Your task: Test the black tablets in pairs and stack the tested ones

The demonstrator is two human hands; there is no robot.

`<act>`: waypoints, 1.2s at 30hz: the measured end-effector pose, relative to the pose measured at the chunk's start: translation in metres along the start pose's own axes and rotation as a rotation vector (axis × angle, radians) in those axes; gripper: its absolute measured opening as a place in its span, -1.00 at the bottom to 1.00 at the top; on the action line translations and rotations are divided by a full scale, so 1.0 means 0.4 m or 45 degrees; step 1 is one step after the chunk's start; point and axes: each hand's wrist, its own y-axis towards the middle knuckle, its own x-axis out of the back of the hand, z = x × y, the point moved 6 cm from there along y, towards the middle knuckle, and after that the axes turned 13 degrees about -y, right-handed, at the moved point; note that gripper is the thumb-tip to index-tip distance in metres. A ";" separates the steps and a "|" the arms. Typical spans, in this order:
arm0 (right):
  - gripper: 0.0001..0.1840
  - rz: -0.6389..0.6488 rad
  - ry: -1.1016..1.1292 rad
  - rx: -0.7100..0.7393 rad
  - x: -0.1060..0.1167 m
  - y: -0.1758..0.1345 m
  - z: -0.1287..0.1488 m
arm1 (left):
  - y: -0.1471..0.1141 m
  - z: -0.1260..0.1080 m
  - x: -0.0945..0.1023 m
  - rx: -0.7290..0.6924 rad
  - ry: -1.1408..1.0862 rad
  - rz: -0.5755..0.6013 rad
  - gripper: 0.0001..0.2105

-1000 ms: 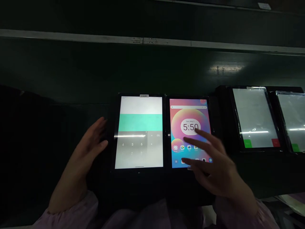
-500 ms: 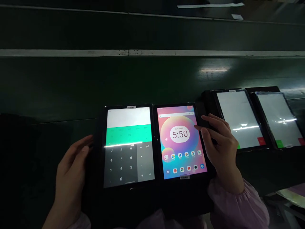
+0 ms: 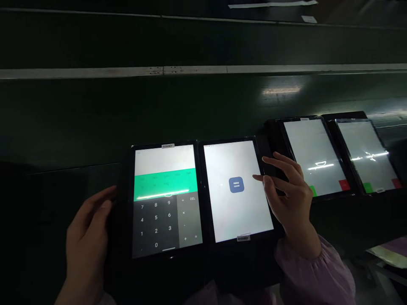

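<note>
Two tablets lie side by side in a black tray (image 3: 190, 267) before me. The left tablet (image 3: 155, 228) displays a calculator, with dark number keys below a green band. On the right tablet (image 3: 233, 212) is a white screen with a blue equals-sign icon. My left hand (image 3: 85, 239) curls around the tray's left edge, its fingertips partly hidden in the dark. My right hand (image 3: 288, 197) hovers at the right tablet's right side, fingers apart and holding nothing. Its index fingertip is over the screen's edge; whether it touches the glass I cannot tell.
Farther right, another black tray (image 3: 273, 127) carries two tablets, a nearer one (image 3: 313, 148) and a farther one (image 3: 361, 140), with white screens and green and red corner squares. A pale metal strip (image 3: 197, 70) runs across the dark green surface (image 3: 190, 106).
The right tablet's screen has gone from a colourful home page with a clock to white with the equals icon. My view has shifted slightly; both hands keep nearly the same places.
</note>
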 end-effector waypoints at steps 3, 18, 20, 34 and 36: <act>-0.71 -0.001 -0.002 -0.030 -0.001 -0.005 -0.008 | -0.005 -0.003 0.002 0.165 -0.089 -0.094 -0.62; -0.72 0.080 -0.023 0.086 -0.025 -0.008 0.023 | 0.015 -0.016 0.000 -0.002 0.062 -0.087 -0.61; -0.72 0.071 -0.040 0.062 -0.023 -0.010 0.016 | 0.017 -0.018 -0.001 -0.016 0.057 -0.089 -0.61; -0.68 0.017 -0.064 -0.052 -0.013 -0.009 0.002 | 0.023 -0.020 -0.007 -0.027 0.076 -0.085 -0.54; -0.67 -0.018 -0.030 -0.049 -0.001 -0.005 0.009 | 0.025 -0.020 -0.010 -0.014 0.074 -0.091 -0.52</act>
